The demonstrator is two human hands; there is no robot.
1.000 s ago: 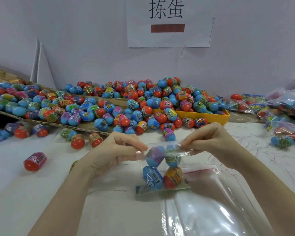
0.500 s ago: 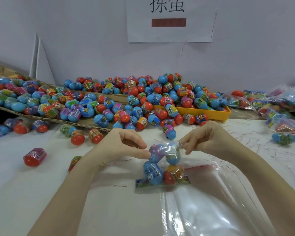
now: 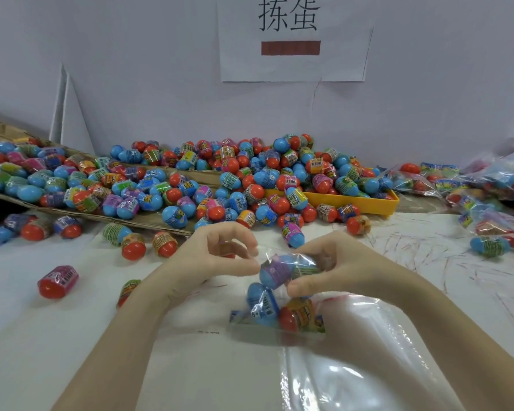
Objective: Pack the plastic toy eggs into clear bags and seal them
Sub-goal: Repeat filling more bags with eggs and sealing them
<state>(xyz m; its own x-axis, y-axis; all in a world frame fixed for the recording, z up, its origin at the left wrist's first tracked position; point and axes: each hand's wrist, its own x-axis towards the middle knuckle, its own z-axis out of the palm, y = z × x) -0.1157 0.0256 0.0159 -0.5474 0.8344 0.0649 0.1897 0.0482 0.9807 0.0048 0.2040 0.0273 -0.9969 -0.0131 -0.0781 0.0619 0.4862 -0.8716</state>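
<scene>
Pinching at the top of the small clear bag, the right hand has its thumb under and its curled fingers over the two upper eggs, gripping the plastic around them, while the left hand sits just beside the bag's left top corner with thumb and forefinger curled toward each other; blur makes it hard to say whether those left fingertips actually hold the film or hang just clear of it. The bag hangs low over the white table, four toy eggs inside: a purple-banded blue one and a green-banded one up top, a blue one and an orange-red one below, with a printed card at the bottom. The likely trouble is the seal: the top eggs crowd the mouth, so the strip may close only partway or wrinkle, and a one-sided grip could let the bag twist and tip an egg out. Both forearms reach in from the lower edge, wrists raised off the table, converging on the bag, and the right forearm crosses a stack of empty clear bags. Beyond lie the loose egg pile, a yellow tray and finished bags at the right.
</scene>
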